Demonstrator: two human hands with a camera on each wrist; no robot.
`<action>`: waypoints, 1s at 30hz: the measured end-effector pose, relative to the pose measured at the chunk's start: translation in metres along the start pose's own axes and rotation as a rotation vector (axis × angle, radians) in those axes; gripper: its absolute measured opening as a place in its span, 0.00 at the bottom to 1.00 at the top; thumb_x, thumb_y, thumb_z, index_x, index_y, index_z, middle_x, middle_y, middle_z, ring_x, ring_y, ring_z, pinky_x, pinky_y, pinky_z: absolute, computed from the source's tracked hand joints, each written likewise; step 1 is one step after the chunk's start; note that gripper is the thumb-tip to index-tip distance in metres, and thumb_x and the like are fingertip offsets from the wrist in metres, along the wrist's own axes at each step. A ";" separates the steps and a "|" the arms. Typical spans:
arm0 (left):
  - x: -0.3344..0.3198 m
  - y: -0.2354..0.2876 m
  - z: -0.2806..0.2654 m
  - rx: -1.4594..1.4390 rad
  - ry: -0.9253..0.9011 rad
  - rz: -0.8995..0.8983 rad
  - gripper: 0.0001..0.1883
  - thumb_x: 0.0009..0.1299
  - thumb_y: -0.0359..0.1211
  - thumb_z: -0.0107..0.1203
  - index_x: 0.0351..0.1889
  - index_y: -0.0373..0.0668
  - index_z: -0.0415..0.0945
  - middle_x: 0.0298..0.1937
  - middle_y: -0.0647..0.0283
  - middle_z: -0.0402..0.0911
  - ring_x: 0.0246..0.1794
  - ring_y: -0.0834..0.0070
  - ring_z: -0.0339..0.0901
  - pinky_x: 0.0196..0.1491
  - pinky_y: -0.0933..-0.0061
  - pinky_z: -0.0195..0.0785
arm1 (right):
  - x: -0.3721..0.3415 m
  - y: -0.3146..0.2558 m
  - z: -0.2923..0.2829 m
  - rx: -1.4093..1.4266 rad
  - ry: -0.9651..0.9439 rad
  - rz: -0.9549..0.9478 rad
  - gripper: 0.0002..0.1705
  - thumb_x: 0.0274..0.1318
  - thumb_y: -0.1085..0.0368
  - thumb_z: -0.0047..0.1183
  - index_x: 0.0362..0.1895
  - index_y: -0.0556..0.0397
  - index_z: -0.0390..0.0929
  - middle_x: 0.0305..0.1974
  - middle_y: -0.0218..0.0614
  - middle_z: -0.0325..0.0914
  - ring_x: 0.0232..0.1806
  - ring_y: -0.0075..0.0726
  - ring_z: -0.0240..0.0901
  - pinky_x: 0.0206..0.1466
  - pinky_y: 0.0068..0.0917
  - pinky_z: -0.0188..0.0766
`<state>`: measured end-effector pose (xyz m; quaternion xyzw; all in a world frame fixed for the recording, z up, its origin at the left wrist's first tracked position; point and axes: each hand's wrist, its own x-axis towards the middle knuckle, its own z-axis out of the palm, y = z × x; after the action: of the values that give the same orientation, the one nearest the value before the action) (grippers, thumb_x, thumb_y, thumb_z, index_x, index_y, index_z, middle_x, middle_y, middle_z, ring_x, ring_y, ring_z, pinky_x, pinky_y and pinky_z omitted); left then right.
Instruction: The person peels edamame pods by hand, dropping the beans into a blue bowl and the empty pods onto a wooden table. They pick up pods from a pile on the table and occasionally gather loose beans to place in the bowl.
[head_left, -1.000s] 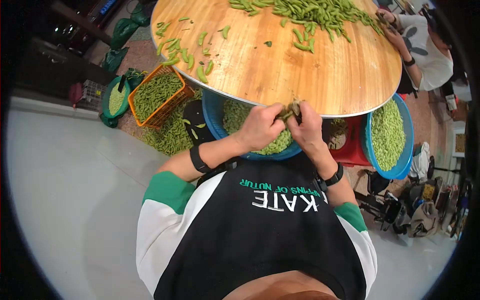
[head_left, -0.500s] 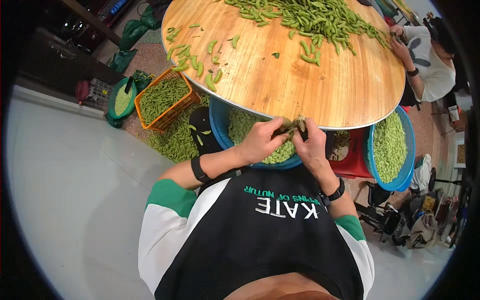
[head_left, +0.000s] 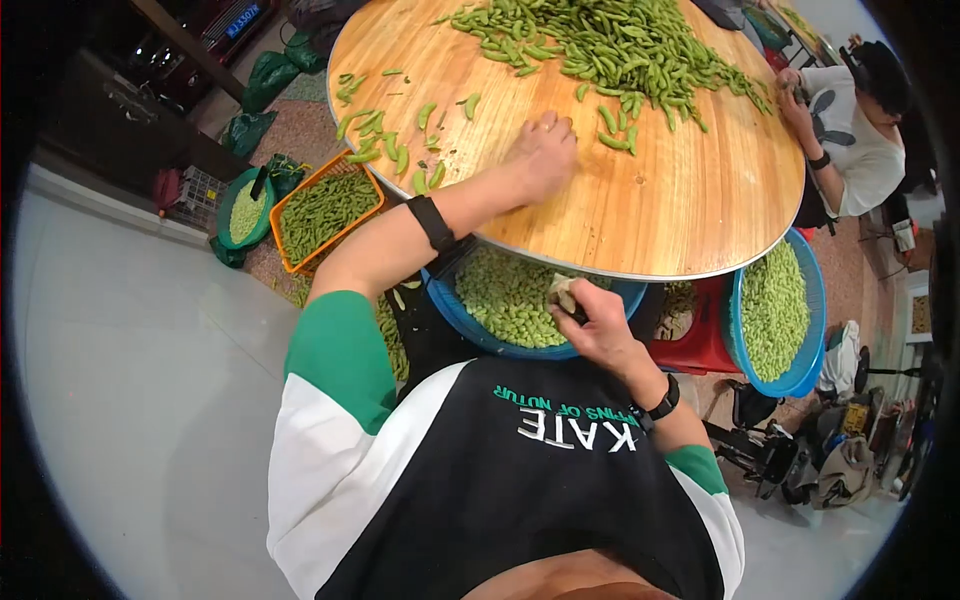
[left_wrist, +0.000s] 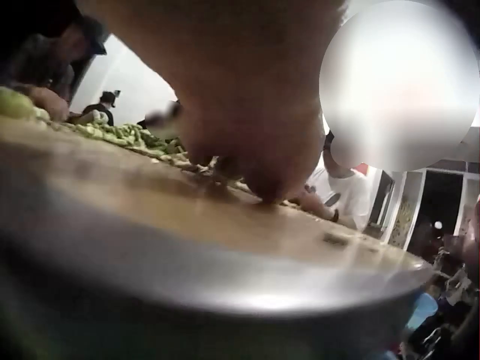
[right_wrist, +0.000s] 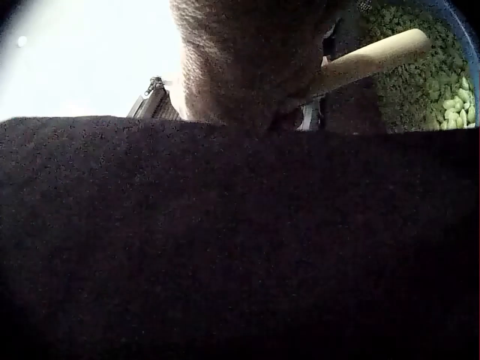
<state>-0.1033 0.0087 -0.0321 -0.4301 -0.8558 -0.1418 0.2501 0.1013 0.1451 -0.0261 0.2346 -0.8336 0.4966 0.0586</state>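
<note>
Two grips, mine, well apart. Left hand (head_left: 543, 162): over the wooden surface (head_left: 700, 200), fingers bent down to it; motion-blurred, can't tell whether I have hold of anything. Right hand (head_left: 600, 328): fingers curled in, at the right side of the blue basin (head_left: 446, 308) of shelled green beans (head_left: 510, 312); small pale bit (head_left: 563, 290) at my fingertips, can't tell if gripped. Green bean pods (head_left: 630, 55): heaped on the surface's far side, plus loose pods (head_left: 402, 158) left of my left hand.
</note>
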 end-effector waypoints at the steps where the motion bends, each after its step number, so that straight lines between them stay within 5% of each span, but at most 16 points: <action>1: -0.003 -0.006 0.005 0.043 -0.013 0.054 0.15 0.61 0.35 0.51 0.43 0.35 0.73 0.48 0.50 0.72 0.51 0.57 0.67 0.48 0.57 0.62 | -0.001 0.001 -0.002 0.005 -0.015 0.044 0.11 0.47 0.71 0.59 0.32 0.58 0.69 0.24 0.46 0.68 0.25 0.52 0.69 0.27 0.36 0.66; 7: -0.027 -0.051 -0.038 0.216 -0.290 -0.001 0.33 0.69 0.54 0.45 0.60 0.36 0.64 0.63 0.48 0.66 0.63 0.58 0.63 0.59 0.53 0.58 | 0.004 0.006 -0.004 0.014 -0.004 0.006 0.12 0.47 0.72 0.59 0.32 0.58 0.68 0.23 0.46 0.66 0.23 0.51 0.67 0.26 0.35 0.64; 11: -0.079 -0.126 -0.052 0.375 -0.363 -0.384 0.31 0.72 0.55 0.38 0.61 0.40 0.63 0.62 0.49 0.66 0.64 0.56 0.63 0.60 0.47 0.57 | 0.004 0.019 -0.007 -0.030 0.039 0.011 0.11 0.47 0.72 0.59 0.32 0.57 0.68 0.23 0.44 0.66 0.22 0.46 0.67 0.25 0.32 0.63; 14: -0.120 -0.161 -0.094 0.534 -0.550 -0.527 0.25 0.72 0.50 0.40 0.54 0.39 0.71 0.60 0.49 0.68 0.62 0.58 0.65 0.56 0.46 0.60 | 0.006 0.015 -0.017 0.039 0.124 0.040 0.10 0.48 0.73 0.59 0.32 0.58 0.69 0.22 0.43 0.64 0.21 0.39 0.68 0.25 0.31 0.63; 15: -0.123 -0.159 -0.111 0.548 -0.631 -0.634 0.23 0.71 0.48 0.42 0.51 0.39 0.73 0.59 0.49 0.70 0.61 0.60 0.66 0.54 0.46 0.62 | 0.003 0.021 -0.022 0.073 0.100 0.111 0.08 0.50 0.74 0.57 0.33 0.59 0.71 0.21 0.38 0.66 0.22 0.29 0.70 0.26 0.26 0.66; 18: -0.134 -0.180 -0.119 0.661 -0.544 -0.802 0.17 0.68 0.42 0.47 0.43 0.39 0.78 0.48 0.51 0.78 0.52 0.60 0.75 0.47 0.49 0.67 | 0.010 0.010 -0.037 0.351 0.156 0.272 0.05 0.53 0.75 0.55 0.34 0.61 0.72 0.22 0.33 0.71 0.26 0.24 0.72 0.29 0.22 0.70; 21: -0.078 -0.170 -0.121 0.650 -0.667 -0.693 0.14 0.63 0.38 0.50 0.37 0.37 0.80 0.36 0.50 0.82 0.41 0.56 0.80 0.43 0.51 0.70 | 0.017 0.017 -0.043 0.466 0.218 0.303 0.04 0.55 0.75 0.50 0.36 0.61 0.72 0.24 0.31 0.73 0.25 0.20 0.71 0.28 0.19 0.69; 23: -0.052 -0.193 -0.079 0.380 -0.393 -0.662 0.12 0.60 0.36 0.51 0.33 0.37 0.80 0.32 0.50 0.83 0.37 0.51 0.80 0.44 0.50 0.70 | 0.028 0.018 -0.047 0.521 0.337 0.302 0.03 0.57 0.74 0.48 0.36 0.59 0.71 0.25 0.32 0.73 0.20 0.18 0.66 0.21 0.15 0.62; 27: 0.025 -0.201 -0.014 -0.135 -0.100 -0.513 0.22 0.63 0.43 0.53 0.51 0.41 0.76 0.50 0.47 0.78 0.52 0.52 0.75 0.54 0.59 0.68 | 0.034 0.044 -0.057 0.624 0.424 0.419 0.05 0.59 0.70 0.48 0.38 0.58 0.71 0.25 0.32 0.73 0.16 0.20 0.64 0.16 0.16 0.59; 30: 0.069 -0.204 0.027 -0.285 -0.236 -0.715 0.25 0.65 0.45 0.52 0.58 0.44 0.72 0.54 0.47 0.76 0.56 0.53 0.72 0.59 0.58 0.63 | 0.036 0.042 -0.057 0.693 0.429 0.438 0.03 0.59 0.72 0.48 0.37 0.58 0.71 0.25 0.32 0.73 0.15 0.18 0.63 0.16 0.16 0.58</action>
<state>-0.3109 -0.0531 -0.0225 -0.1490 -0.9461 -0.2868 0.0227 0.0430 0.1982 -0.0197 -0.0492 -0.6174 0.7840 0.0416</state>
